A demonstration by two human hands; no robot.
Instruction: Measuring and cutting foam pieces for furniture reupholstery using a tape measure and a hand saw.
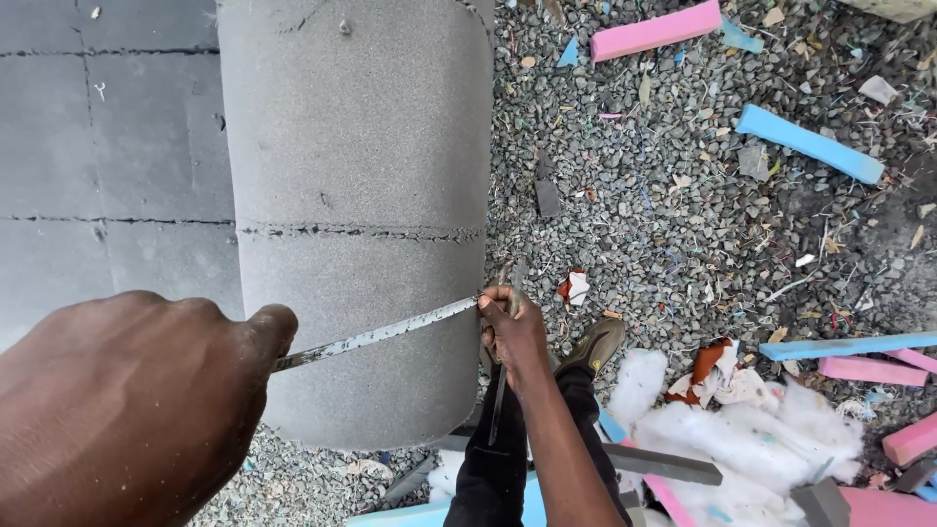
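Here, at far left, flat grey foam sheets (107, 146) are seen, w/ dark seam lines scored across them. The left hand (127, 410) fills the lower-left corner, very close to the camera; it is closed into a fist on one end of a thin metal strip (376, 335), prob. a tape or blade, which can't be told for sure. The strip is stretched rightward, slightly rising, across the curved face of a big grey foam roll (356, 195). The roll is stood near centre, overlapping the flat sheets, & a rough dark line is marked around it above the strip. At the roll's right edge the strip's other end is pinched by the right hand (512, 332), fingers curled tight together on it; a slim dark tool (500, 405) hangs down beside that hand, though whether it is gripped can't be told. Below the right hand a dark trouser leg (498, 468) & a brown shoe (595, 344) are seen on the gravel ground (673, 224). Further right, white fluffy wadding (722, 429) is piled, w/ torn brown-white scraps on it. Pink foam offcuts (656, 29) & blue foam offcuts (810, 144) are scattered over the gravel toward the right edge.
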